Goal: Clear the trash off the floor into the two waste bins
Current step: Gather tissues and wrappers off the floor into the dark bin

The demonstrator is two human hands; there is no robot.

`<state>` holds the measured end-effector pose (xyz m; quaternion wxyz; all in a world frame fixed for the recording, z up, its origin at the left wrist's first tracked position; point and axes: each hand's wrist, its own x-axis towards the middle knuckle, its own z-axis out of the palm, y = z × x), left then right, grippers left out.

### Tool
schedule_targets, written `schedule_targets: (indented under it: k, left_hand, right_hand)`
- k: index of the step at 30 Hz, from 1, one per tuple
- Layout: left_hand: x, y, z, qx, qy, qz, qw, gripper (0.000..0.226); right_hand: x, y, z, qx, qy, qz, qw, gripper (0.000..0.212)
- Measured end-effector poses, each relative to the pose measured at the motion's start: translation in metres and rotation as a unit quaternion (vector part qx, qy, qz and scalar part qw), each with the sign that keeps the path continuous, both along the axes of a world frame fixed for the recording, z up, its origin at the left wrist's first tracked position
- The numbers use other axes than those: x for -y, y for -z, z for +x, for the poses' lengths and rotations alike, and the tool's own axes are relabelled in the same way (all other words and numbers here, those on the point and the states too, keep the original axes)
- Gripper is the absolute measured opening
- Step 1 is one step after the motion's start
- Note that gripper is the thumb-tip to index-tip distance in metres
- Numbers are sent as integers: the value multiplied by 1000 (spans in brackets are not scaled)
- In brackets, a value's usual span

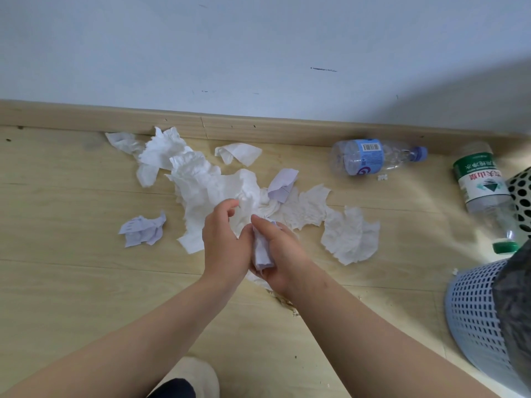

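white tissues [207, 179], lavender lattice bin [474, 308], seemingly green-labelled bottle [479, 179]

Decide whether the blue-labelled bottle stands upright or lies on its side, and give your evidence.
On its side: the blue-labelled bottle lies lengthwise on the floor beside the skirting board, its blue cap pointing right.

left hand [227, 239]: curled, touching right | right hand [284, 254]: grips paper wad [263, 252] | both forearms extended

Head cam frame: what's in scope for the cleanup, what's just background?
Job: tissues, crumpled paper, paper scrap, blue-label bottle, green-label bottle, blue bin, white perforated bin, paper wad in right hand.
Background: slipper, skirting board.
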<state>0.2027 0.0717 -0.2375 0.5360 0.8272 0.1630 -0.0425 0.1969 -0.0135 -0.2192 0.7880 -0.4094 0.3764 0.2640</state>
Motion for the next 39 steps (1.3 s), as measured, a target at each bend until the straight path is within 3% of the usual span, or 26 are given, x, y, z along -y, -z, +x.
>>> schedule_targets:
  k: [7,11,14,17,19,23,27,34,39]
  left_hand:
    - [-23,-11,2,51,0,-22,998,30]
    - [-48,-10,8,76,25,48,996,23]
    - [-78,1,22,92,-9,132,987,19]
    - [-104,20,31,4,-33,299,954,31]
    - [-113,29,31,-76,-26,333,939,42]
    - [-127,45,32,-144,-35,271,951,46]
    - [-133,50,28,-111,-21,278,954,34]
    - [-107,33,17,-135,33,120,983,18]
    - [-61,-14,18,-57,116,107,986,23]
  right_hand:
    - [4,-6,1,-17,7,-13,1000,8]
    - [5,-4,1,-25,11,-30,999,9]
    - [5,-2,1,-27,1,-38,999,10]
    - [4,1,-1,-40,1,-44,998,13]
    - [4,2,-2,-43,1,-49,998,13]
    - [3,5,-2,-47,1,-56,997,14]
    - [3,6,-3,-52,-2,-60,997,14]
    - [13,4,-4,-52,-10,-80,995,14]
    - [31,-6,-4,-40,0,-84,996,12]
